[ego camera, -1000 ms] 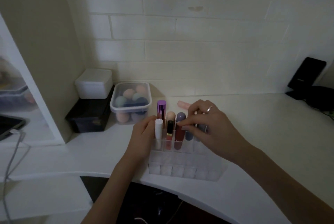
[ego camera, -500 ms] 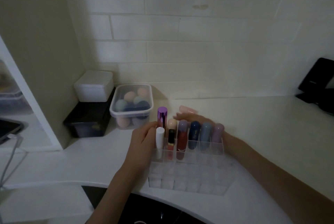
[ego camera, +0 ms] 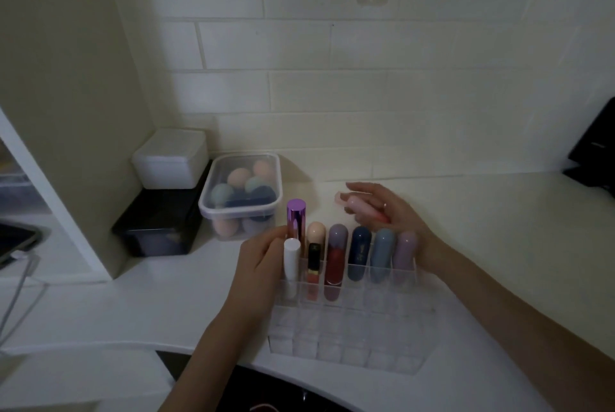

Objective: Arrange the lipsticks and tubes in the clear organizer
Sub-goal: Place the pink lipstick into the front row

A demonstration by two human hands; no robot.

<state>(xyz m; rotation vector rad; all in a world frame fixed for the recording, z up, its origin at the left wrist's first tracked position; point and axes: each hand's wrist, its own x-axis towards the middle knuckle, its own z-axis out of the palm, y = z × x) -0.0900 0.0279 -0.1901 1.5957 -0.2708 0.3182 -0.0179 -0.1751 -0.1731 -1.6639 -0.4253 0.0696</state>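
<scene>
Since the frame before, the right hand (ego camera: 382,208) has come out from behind the organizer (ego camera: 349,328) and now curls round a pink tube (ego camera: 364,210) lying on the counter (ego camera: 482,228) just behind the back row. Its fingers wrap the tube's middle, so only the pale cap end and a strip of the body show. The left hand (ego camera: 259,265) holds its place at the organizer's left end, fingers gripping a white tube (ego camera: 292,262) that stands in the leftmost slot.

Standing upright in the back rows, left to right, are a purple metallic tube (ego camera: 296,222), a peach-capped lipstick (ego camera: 316,233), a black-capped gloss (ego camera: 313,268), a lilac-capped red tube (ego camera: 336,258), a navy lipstick (ego camera: 361,255), a grey-blue lipstick (ego camera: 382,255) and a lilac lipstick (ego camera: 406,252). The navy one carries gold lettering, too small to read.

The organizer's front rows hold nothing and sit close to the counter's curved front edge. Open counter stretches to the right, up to a black object (ego camera: 595,152) cut off by the frame. To the left, a lidded clear box (ego camera: 243,192) of coloured sponges stands against the tiled wall, beside a white box (ego camera: 169,158) stacked on a black box (ego camera: 156,228). Dim light blurs the slot walls, so exact compartments are hard to make out.
</scene>
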